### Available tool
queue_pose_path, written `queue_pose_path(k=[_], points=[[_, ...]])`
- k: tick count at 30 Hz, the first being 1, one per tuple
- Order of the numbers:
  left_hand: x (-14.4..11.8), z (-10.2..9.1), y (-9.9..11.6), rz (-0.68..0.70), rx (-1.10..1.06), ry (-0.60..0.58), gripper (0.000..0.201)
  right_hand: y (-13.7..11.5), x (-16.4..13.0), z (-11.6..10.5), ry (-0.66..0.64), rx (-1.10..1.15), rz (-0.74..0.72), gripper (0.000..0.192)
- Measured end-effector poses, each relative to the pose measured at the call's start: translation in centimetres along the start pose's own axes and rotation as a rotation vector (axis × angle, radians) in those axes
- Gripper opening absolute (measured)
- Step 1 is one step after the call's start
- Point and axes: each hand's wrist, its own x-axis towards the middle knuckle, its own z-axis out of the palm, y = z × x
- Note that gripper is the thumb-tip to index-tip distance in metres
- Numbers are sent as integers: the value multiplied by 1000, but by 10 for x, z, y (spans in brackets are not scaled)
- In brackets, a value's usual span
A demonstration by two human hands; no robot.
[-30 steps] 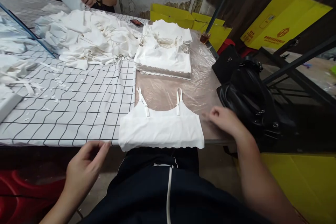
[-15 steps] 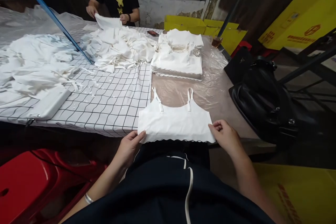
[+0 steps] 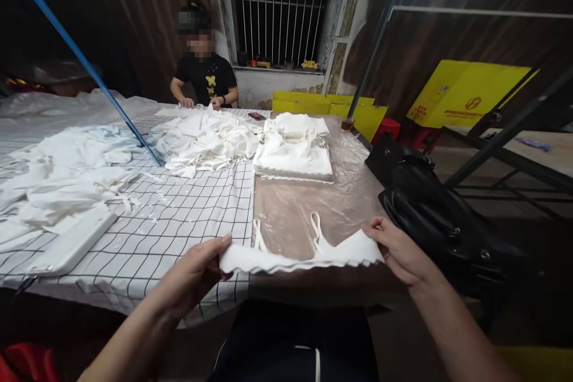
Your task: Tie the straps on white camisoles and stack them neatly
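Observation:
A white camisole bra top (image 3: pixel 286 261) with thin straps and a wavy hem is stretched between my two hands near the table's front edge. My left hand (image 3: pixel 201 262) pinches its left hem corner, thumb on top. At the opposite corner, my right hand (image 3: pixel 396 245) is closed on the fabric. The hem is lifted towards me, while the straps point away over the brown tabletop (image 3: pixel 286 209). Beyond it lies a neat stack of matching white tops (image 3: pixel 293 158).
Loose white garments (image 3: pixel 210 137) are heaped on the checked cloth (image 3: pixel 192 215), with a white flat box (image 3: pixel 74 245) at left. A co-worker (image 3: pixel 208 80) sits across the table. A blue pole (image 3: pixel 89 65) slants over the left side. Black bags (image 3: pixel 430 209) sit along the right edge.
Both hands have raised the top's hem off the table, turning it from lying flat to tilted. My view has tipped upward. The co-worker has lowered the white cloth they held.

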Motion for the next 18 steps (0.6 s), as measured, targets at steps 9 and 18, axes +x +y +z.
queue_pose_path(k=[9,18], points=[[135,82,212,450,-27,21,9,-193,136,54,123,97,-339,27],[258,58,203,187,185,145,7,-149,230,73,113,-95,-123,29]])
